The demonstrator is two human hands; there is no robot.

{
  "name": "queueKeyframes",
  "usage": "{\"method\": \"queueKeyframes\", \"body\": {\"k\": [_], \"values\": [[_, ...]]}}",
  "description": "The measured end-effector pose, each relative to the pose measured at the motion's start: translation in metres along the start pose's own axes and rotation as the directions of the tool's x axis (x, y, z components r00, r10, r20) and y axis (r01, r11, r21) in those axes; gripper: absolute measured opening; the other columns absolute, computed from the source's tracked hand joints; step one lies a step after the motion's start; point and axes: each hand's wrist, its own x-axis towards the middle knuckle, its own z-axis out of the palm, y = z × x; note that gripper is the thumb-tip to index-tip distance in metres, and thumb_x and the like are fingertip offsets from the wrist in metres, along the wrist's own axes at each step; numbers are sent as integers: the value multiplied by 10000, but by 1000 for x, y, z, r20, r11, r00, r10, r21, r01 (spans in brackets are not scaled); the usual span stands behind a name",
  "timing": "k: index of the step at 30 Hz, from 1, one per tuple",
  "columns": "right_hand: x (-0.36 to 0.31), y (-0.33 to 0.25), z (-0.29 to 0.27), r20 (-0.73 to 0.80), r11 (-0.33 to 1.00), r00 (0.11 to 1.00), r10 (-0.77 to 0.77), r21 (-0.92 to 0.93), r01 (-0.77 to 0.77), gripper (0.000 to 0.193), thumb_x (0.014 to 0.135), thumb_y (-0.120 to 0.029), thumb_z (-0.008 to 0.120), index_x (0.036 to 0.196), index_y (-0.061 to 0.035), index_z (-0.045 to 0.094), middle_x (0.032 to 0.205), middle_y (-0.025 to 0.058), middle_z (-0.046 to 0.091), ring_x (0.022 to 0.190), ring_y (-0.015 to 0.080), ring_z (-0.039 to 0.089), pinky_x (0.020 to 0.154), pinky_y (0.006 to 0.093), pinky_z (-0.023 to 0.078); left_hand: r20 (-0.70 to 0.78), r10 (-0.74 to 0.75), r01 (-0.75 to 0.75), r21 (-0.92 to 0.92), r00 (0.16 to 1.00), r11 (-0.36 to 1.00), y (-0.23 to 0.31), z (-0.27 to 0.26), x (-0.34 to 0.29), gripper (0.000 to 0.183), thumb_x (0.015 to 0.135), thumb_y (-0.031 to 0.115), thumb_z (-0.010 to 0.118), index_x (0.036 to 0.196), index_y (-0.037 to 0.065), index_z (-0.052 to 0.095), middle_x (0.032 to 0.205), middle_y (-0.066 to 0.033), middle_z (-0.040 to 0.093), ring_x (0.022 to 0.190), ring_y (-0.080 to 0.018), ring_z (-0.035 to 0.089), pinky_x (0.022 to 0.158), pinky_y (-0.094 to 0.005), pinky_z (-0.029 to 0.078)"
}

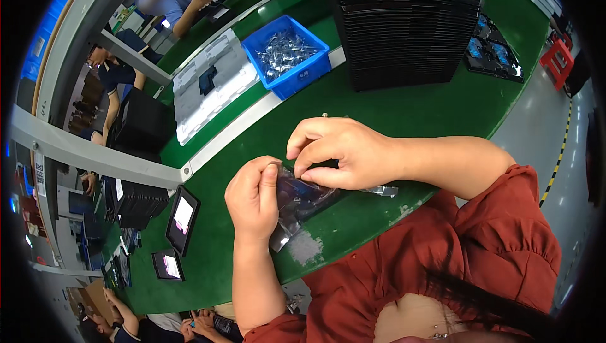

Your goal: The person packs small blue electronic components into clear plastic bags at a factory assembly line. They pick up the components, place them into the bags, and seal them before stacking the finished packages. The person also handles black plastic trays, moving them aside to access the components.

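My left hand (252, 198) is closed, its thumb and fingers pinching near the upper left edge of a dark, shiny, see-through plastic piece (300, 201), perhaps a bag or thin tray. This piece lies over the near edge area of the green table (353, 232). Over its upper side bends my right hand (353, 153), fingertips drawn together close to the left thumb. Whatever sits between those right fingertips is too small or hidden to make out. A silvery strip (382, 191) shows below my right wrist.
A tall stack of black trays (407, 34) stands at the back, beside trays with blue parts (495, 56). A blue bin (284, 75) holds small metal parts. Further left are a white foam tray (211, 103), a metal frame post (95, 147) and black boxes (183, 220). Co-workers sit across and left.
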Motion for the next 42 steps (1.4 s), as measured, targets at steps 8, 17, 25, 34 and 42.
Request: {"method": "queueKeyframes", "body": {"k": [8,17,25,34,42], "values": [[2,2,1,148,947,947,283,110,-301,143,766,-137,651,749,3,671,925,106,650,800,246,620,692,331,494,18,98,-99,60,995,993,4,5,3,74,875,67,572,841,8,603,725,-103,614,618,-238,588,574,-322,463],[0,18,-1,-45,992,992,120,39,-118,134,817,-107,655,856,21,647,908,91,645,810,183,616,723,291,483,52,25,-30,102,998,994,10,4,6,98,874,79,573,906,4,628,793,-137,625,679,-268,614,625,-337,486],[11,42,-47,278,843,797,537,-217,-492,224,881,-199,606,914,14,667,769,87,655,701,157,586,691,299,473,-15,-412,405,222,911,887,-25,-43,14,208,909,164,519,891,-10,633,684,-131,617,596,-199,571,597,-310,452],[2,39,-34,320,854,905,279,-514,-82,533,719,-379,724,1042,33,626,975,202,606,940,352,583,846,418,467,102,-350,249,522,931,816,-52,-34,9,255,870,238,570,982,23,649,909,-171,634,860,-335,614,769,-408,472],[-3,22,-29,538,744,736,411,-665,71,582,654,-344,781,1032,54,588,995,175,620,999,315,584,868,388,484,289,-416,185,584,862,790,-42,-37,5,597,666,246,763,1166,-18,571,1039,-195,620,973,-339,594,858,-397,461]]}}
